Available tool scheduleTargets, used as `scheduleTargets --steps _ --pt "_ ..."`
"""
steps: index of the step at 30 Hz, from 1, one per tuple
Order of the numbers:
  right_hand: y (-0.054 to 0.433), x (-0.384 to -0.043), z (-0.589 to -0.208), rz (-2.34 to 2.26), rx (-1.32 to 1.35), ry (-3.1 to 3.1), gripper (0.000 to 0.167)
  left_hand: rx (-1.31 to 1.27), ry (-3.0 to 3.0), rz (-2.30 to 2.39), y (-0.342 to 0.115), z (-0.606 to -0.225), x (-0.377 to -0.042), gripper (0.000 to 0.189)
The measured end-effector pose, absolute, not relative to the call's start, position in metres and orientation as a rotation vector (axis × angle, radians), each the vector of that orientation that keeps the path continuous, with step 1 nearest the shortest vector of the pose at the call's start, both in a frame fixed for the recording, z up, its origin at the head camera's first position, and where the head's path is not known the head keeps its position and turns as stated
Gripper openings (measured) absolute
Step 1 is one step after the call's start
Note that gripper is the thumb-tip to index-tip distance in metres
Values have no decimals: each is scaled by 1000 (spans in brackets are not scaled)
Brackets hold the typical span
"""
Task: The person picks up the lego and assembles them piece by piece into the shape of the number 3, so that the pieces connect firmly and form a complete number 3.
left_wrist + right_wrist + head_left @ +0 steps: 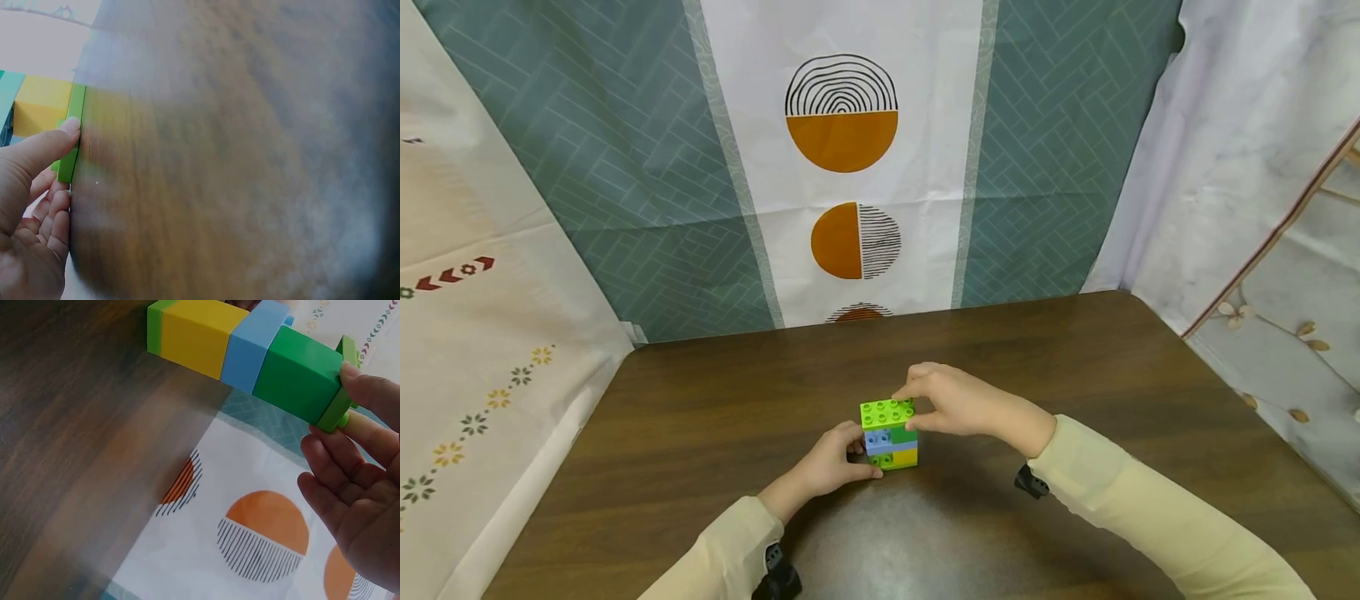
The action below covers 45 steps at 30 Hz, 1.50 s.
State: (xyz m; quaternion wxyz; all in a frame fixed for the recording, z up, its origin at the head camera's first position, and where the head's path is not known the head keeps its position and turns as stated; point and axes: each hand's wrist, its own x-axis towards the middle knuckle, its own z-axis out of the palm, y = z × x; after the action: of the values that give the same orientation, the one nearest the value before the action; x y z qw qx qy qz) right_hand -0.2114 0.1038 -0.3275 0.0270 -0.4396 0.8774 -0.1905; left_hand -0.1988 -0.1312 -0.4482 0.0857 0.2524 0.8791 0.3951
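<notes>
A small tower of toy building bricks stands on the table in the head view. Lowest is a lime green plate (74, 147), carrying a yellow brick (194, 334) on its right half. Over that lies a light blue plate (253, 350), then a dark green brick (300, 372), also to the right. Another lime green plate (880, 415) tops the tower, overhanging the gap on the left. My left hand (831, 461) grips the bottom plate, thumb on its front edge. My right hand (961, 403) pinches the top plate at its right end, thumb near the dark green brick.
The brown wooden table (715, 400) extends all around the tower. A patterned curtain (850, 183) hangs behind its far edge, with light printed cloths at the left (482, 333) and right (1240, 250). Dark wrist cameras are strapped by both sleeves.
</notes>
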Motion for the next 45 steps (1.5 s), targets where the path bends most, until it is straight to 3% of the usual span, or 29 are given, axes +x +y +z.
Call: scheduleTargets --steps 8,32,45 --pt "103 -210 -329 -695 -1243 2675 39 736 2628 1191 -131 -450 -199 35" --pt "110 -212 -341 -760 -1274 2720 43 773 2626 1192 -131 -446 -203 33" --pt "112 -210 -352 -635 -1507 2804 50 776 2607 1113 -135 -441 -203 38"
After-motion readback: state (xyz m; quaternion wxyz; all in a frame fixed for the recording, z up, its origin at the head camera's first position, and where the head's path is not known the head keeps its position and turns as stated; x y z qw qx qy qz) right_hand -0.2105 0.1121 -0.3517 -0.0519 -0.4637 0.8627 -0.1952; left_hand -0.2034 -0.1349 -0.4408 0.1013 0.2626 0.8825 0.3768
